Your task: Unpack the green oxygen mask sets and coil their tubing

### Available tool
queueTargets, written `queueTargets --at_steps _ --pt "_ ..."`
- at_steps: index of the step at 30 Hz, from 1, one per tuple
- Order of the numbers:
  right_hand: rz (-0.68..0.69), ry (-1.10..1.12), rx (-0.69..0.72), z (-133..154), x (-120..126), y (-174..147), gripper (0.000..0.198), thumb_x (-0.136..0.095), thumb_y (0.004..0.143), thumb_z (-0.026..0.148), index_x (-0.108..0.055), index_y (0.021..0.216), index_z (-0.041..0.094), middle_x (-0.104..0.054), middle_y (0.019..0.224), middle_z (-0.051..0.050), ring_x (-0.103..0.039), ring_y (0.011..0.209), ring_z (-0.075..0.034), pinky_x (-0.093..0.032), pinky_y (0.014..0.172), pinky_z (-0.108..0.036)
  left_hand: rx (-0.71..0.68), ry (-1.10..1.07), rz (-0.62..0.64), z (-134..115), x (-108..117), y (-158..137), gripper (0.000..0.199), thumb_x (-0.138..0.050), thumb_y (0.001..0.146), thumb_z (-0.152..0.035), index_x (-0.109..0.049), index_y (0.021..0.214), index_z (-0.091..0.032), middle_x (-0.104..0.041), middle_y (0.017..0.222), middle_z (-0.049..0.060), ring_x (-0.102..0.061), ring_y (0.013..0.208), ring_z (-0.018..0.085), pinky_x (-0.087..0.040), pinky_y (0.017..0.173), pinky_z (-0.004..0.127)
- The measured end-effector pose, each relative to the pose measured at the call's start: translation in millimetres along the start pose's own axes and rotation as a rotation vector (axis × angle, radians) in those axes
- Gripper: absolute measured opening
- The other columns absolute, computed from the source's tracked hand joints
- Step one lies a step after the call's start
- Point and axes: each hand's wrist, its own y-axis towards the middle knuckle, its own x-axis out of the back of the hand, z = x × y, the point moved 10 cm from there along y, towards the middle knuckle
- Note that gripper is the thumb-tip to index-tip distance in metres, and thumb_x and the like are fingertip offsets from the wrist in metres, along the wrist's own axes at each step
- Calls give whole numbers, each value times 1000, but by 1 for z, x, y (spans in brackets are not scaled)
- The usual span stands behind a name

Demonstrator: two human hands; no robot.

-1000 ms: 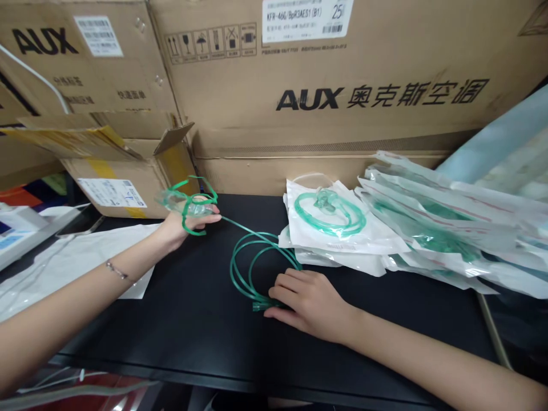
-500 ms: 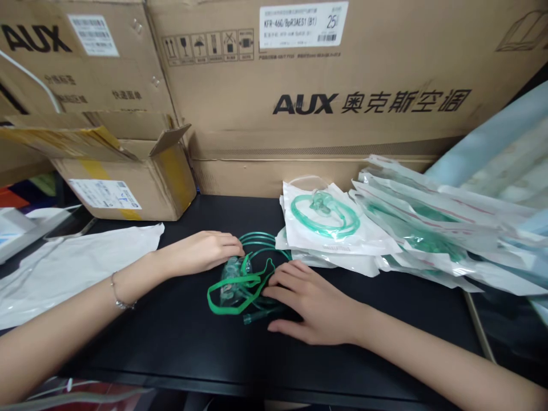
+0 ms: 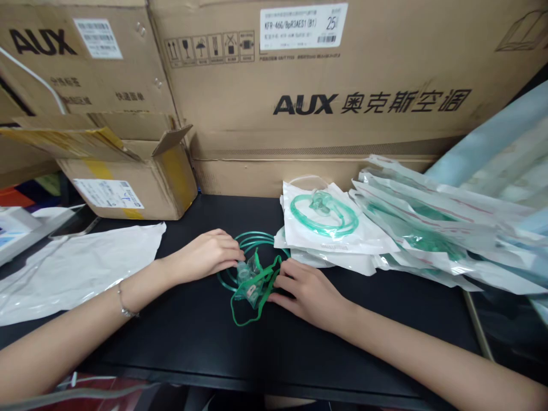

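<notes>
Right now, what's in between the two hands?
A clear green mask, its green strap and part of the coiled tubing lie between the left hand and right hand, in the head view.

Clear mask [image 3: 246,274] (green strap [image 3: 260,276] across it) between left hand [image 3: 209,255] and right hand [image 3: 313,292], coiled green tubing [image 3: 257,233] behind.

Soft light, its source out of my sight, falls evenly on my left hand [image 3: 212,254] and right hand [image 3: 312,294]. The clear mask [image 3: 252,285] between them lacks crisp detail. The counter [image 3: 192,337] reads dark; pouches [image 3: 432,240] toward its right edge glint. Below its front edge everything dims. Wide-angle distortion stretches my forearms [image 3: 411,342] outward.
</notes>
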Motion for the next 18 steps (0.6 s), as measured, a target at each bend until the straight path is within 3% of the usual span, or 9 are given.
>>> queueTargets --at_steps 5,8,12,15,18 --pt "-1 25 49 9 11 -12 27 -54 82 33 -62 92 9 -55 89 -11 -51 88 -20 -48 76 -31 -23 64 15 -8 3 -7 32 -34 90 -15 -57 112 -19 -62 114 4 -57 98 17 -38 87 33" --pt "-36 21 20 10 33 -25 27 -53 83 28 -60 100 8 -54 97 -12 -49 97 -21 -47 83 -31 -10 59 -26 -4 9 -14 51 -30 82 -1 -49 124 -25 -55 125 1 -56 99 16 -40 86 32" --pt "-105 -48 -44 0 68 -39 19 -49 86 23 -60 97 12 -55 94 -10 -50 95 -19 -48 81 -31 7 63 -59 2 4 -13 74 -30 67 8 -45 127 -32 -49 131 -3 -52 106 16 -42 88 33" --pt "-147 -112 -98 -17 88 -44 16 -48 86 21 -60 94 14 -55 94 -10 -50 94 -20 -48 79 -33 40 119 -90 8 9 -3 65 -32 69 6 -55 118 -32 -53 127 -1 -52 105 17 -42 89 35" --pt "-199 -165 -109 -28 101 -44 15 -49 85 20 -59 96 16 -56 95 -10 -51 94 -20 -48 78 -35 181 222 -140 28 35 -5 49 -33 78 -4 -61 111 -28 -56 124 1 -53 105 19 -41 91 38"
